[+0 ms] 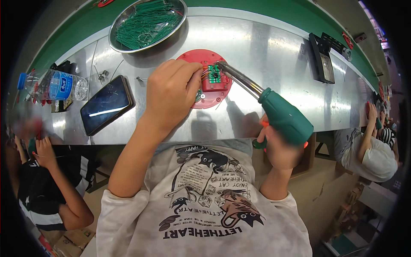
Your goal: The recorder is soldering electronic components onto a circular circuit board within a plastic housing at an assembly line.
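My right hand (280, 150) is wrapped round the grip of a green soldering gun (284, 113). Its metal tip reaches up and left to the edge of a small green circuit board (214, 76). That board sits on a red block (214, 87) on a round red plastic base (192, 55), which lies on the metal table. My left hand (171, 88) is closed in a pinch at the board's left side, on several thin coloured wires (205, 73). The hand covers part of the base, and the pinching fingertips are partly hidden.
A steel bowl (181, 26) of green wires (147, 23) stands at the back left. A phone (107, 105) and a plastic bottle (64, 85) lie left. A black box-like device (322, 58) is at the right. Other people (55, 188) sit at both sides.
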Available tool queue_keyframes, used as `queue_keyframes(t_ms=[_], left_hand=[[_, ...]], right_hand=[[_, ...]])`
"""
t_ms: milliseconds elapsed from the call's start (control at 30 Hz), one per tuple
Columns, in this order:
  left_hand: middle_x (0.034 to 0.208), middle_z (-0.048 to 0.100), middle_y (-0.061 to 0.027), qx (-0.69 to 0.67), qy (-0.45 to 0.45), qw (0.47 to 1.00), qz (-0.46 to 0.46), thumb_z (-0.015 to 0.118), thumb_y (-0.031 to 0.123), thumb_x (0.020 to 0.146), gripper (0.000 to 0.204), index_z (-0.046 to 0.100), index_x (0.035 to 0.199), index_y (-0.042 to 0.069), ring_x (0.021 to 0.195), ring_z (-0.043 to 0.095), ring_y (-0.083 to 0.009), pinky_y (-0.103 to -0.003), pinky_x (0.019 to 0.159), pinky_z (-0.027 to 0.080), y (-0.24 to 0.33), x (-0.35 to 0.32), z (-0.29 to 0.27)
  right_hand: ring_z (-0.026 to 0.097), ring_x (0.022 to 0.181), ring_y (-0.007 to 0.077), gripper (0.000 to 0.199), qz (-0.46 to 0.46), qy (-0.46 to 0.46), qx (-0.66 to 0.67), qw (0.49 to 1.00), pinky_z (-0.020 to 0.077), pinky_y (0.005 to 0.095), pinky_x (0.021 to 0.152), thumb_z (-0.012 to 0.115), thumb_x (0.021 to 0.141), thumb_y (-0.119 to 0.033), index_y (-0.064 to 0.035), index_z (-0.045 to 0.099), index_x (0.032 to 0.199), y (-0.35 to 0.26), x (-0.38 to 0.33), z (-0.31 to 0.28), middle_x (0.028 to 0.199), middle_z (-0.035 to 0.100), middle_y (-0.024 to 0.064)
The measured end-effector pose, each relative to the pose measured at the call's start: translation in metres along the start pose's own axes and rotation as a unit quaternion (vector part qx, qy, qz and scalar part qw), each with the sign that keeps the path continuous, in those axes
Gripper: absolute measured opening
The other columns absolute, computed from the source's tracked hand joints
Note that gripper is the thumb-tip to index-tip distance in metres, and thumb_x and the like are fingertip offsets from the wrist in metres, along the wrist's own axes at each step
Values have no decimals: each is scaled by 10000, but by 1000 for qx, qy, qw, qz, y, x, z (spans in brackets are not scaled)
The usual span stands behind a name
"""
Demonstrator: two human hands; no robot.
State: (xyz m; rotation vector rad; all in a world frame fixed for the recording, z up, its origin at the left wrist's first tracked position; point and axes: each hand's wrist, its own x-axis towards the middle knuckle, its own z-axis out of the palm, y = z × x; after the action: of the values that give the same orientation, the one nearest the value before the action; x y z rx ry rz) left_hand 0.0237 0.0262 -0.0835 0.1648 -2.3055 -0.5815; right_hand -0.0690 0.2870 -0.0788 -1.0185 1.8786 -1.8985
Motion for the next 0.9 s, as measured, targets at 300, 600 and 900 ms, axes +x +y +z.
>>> queue_keyframes(t_ms=[300,600,900], left_hand=[[796,680,-114,13,8,1000,-3,715,31,797,90,705,885,12,736,650,-307,-412,682,515,-2,0,3],[794,678,-115,6,7,1000,6,703,31,801,86,707,886,15,733,648,-306,-408,678,513,-3,1,4],[806,687,-118,-2,-4,1000,-14,701,20,805,83,706,887,11,730,647,-307,-404,681,510,-1,2,3]], right_hand=[[589,583,174,345,24,-17,0,1000,484,275,507,629,889,-24,88,584,1213,-4,6,5,952,654,181],[570,470,204,397,6,90,72,993,471,287,429,577,926,-167,128,551,1190,1,16,-9,918,636,224],[559,442,187,360,24,173,110,979,464,311,384,523,976,-247,102,554,1058,12,24,-33,874,612,205]])
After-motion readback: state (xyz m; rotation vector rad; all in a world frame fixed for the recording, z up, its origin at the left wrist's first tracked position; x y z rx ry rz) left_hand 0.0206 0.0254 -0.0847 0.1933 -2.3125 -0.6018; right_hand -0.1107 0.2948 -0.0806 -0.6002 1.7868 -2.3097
